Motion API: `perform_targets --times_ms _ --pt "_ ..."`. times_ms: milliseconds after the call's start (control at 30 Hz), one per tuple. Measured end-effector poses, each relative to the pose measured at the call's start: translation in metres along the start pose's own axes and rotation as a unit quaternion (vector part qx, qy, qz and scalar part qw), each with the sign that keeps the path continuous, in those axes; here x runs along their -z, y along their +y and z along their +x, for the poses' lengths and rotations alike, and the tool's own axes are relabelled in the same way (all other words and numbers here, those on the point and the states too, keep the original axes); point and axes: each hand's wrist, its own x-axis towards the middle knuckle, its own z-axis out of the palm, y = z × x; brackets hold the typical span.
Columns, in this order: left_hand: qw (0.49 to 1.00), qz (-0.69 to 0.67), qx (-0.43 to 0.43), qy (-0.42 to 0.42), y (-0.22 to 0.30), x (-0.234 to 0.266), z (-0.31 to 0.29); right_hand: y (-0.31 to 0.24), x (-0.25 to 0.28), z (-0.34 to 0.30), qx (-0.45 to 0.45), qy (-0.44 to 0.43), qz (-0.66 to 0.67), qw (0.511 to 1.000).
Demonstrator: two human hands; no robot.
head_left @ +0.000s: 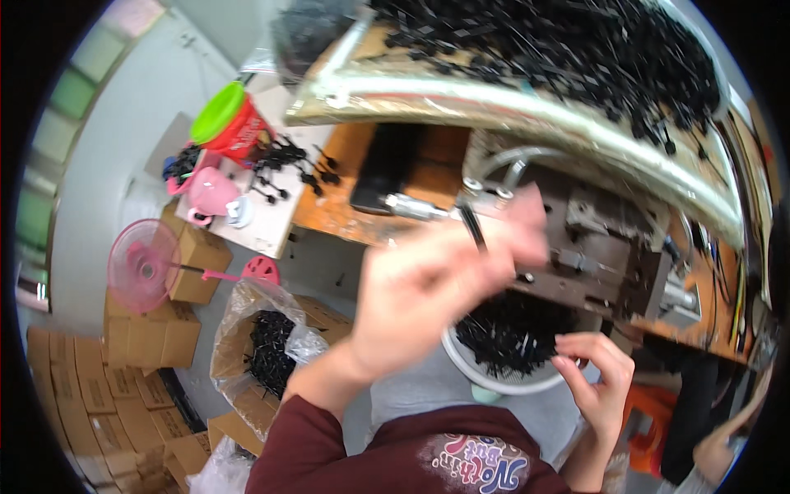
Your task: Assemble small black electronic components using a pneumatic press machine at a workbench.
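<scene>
- Pinches a thin black piece (471,224) in the fingers of the left hand (428,284), drawn together and blurred, beside a brown metal fixture (650,284)
- Parts the fingers of the right hand (599,370) slightly near the rim of a white basket (494,384); cannot tell if gripping anything small
- Heaps more black pieces (510,337) in the basket, below the fixture's front edge
- Bears, on the worn orange-brown tabletop (329,210), the fixture, a flat dark object (385,165) and a silver cylinder (411,206)
- Spreads a large pile of black parts (559,49) across a pale-edged tray (411,86) behind
- Crowds a white side table (267,235), at left, with a red tub (247,136) and a pink jug (212,193)
- Stands a pink fan (146,263) near stacked cardboard boxes (132,412), with a plastic-lined carton (229,346) of black parts alongside
- Shows, at far right, an orange stool (646,428) and a co-worker's arm (724,445)
</scene>
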Motion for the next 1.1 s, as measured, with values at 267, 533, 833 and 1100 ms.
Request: perform_targets --times_ms 267,533,833,1100 --pt "0.787 0.335 -0.367 0.365 0.082 0.184 0.187 0.006 -0.005 -0.019 -0.061 0.024 0.071 0.995" --pt "0.971 0.091 -0.177 0.132 0.1 0.14 0.184 -0.015 -0.003 -0.023 -0.092 0.073 0.046 0.992" --pt "0.927 0.302 -0.178 -0.13 0.037 -0.016 0.053 -0.128 -0.016 0.014 0.457 0.431 0.412 0.66" --pt "0.894 0.375 -0.242 -0.035 -0.037 -0.04 0.134 -0.134 -0.01 0.002 0.481 0.426 0.37 0.671"
